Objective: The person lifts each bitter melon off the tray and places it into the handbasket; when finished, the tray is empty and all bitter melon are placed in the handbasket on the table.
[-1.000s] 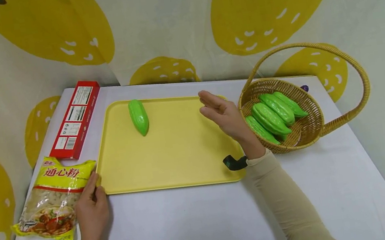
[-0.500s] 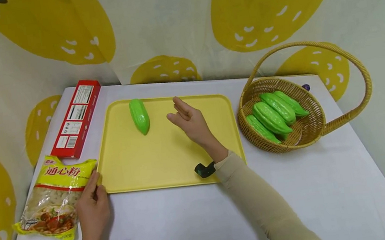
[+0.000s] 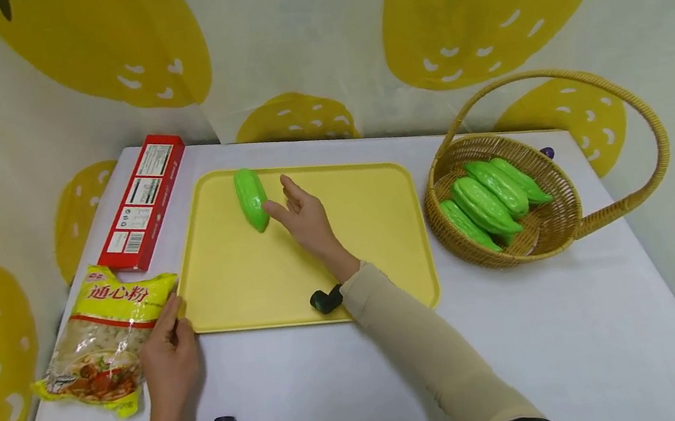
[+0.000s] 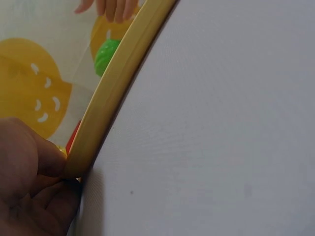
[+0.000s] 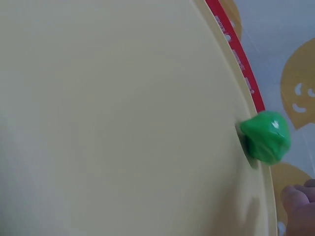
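A glossy green ridged vegetable (image 3: 251,198), pointed at one end and like a bitter melon, lies at the far left of the yellow tray (image 3: 367,235). My right hand (image 3: 307,223) is just to its right above the tray, thumb and fingers apart, holding nothing. In the right wrist view, a gap shows between this hand (image 5: 301,209) and the vegetable (image 5: 268,136). My left hand (image 3: 170,367) pinches the tray's near left corner. Its thumb and fingers show at the rim in the left wrist view, beside a yellow pasta bag (image 3: 102,330).
A wicker basket (image 3: 571,213) with a tall handle stands right of the tray, holding several similar green vegetables (image 3: 482,204). A red box (image 3: 142,202) lies at the far left. Behind the basket sits a small purple object (image 3: 547,153). A patterned cloth hangs behind the table.
My right hand has moved left across the tray, from beside the basket to beside the green vegetable. The left hand stays at the tray corner. The head view has shifted slightly.
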Action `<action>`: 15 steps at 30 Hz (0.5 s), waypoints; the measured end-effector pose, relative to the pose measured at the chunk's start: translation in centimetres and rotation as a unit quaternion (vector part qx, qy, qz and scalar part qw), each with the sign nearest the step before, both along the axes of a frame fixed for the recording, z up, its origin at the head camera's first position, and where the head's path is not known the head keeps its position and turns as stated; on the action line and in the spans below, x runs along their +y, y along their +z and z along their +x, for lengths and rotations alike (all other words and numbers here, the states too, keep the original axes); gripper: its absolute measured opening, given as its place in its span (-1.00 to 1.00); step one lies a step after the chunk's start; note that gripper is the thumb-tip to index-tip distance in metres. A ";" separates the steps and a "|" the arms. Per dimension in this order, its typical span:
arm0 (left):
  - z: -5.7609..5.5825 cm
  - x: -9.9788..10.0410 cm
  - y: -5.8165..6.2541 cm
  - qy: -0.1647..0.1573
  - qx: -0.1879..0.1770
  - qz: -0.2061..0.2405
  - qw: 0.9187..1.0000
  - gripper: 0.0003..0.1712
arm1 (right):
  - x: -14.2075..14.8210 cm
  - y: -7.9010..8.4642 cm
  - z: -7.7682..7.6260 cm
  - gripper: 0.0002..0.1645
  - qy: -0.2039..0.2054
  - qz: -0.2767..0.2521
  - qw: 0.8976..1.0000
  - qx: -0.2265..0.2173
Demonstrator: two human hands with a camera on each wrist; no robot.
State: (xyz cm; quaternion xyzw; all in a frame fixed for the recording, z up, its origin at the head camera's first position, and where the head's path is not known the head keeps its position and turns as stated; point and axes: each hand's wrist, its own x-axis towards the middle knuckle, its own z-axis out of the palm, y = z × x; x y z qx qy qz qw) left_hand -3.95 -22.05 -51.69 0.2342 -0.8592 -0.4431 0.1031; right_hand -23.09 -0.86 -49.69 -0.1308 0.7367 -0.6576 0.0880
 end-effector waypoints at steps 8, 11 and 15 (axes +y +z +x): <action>-0.2 0.3 0.0 -0.001 -0.010 0.006 1.000 -0.46 | -2.9 -1.5 -1.2 0.02 -0.059 0.083 0.995 0.006; -0.1 0.2 0.0 0.000 -0.006 0.001 1.000 -0.46 | -3.8 -1.9 -1.6 0.05 -0.066 0.089 0.994 0.009; 0.0 0.1 0.0 0.001 -0.002 -0.006 1.000 -0.46 | -4.9 -2.3 -1.9 0.08 -0.065 0.101 0.992 0.023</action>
